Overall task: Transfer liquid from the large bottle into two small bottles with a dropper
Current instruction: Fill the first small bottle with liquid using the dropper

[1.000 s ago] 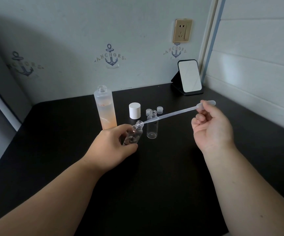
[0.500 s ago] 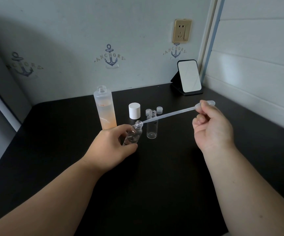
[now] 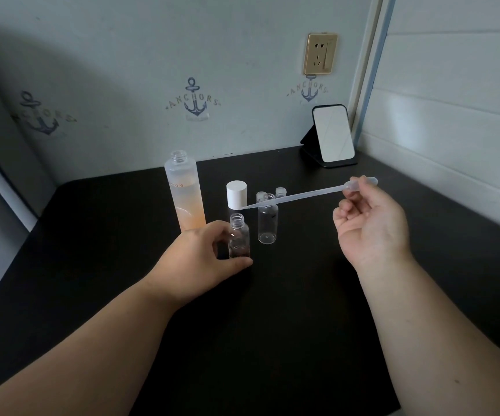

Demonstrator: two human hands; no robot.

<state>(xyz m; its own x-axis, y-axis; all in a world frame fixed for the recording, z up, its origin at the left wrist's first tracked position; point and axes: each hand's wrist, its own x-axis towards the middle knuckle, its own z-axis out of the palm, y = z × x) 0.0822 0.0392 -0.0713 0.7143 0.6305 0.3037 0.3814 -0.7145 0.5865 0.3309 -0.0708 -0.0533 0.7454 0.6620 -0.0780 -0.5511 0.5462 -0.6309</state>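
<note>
So the left hand [image 3: 203, 256] has its thumb and fingers wrapped around a small bottle [image 3: 238, 239], which stands upright on the black table [image 3: 272, 310] with its cap off. The right hand [image 3: 369, 226] pinches the bulb end of the dropper [image 3: 306, 194], fingers curled in. The dropper runs out to the left of that hand, and its tip sits just above and a bit behind the held bottle's mouth, not in it. The second small bottle [image 3: 268, 221] stands just right of the left hand's fingertips, uncapped too. The large bottle [image 3: 185, 192], open and with peachy liquid low down, is right behind the left hand. A white cap [image 3: 236, 194] and two little caps [image 3: 280, 192] sit behind the small bottles.
</note>
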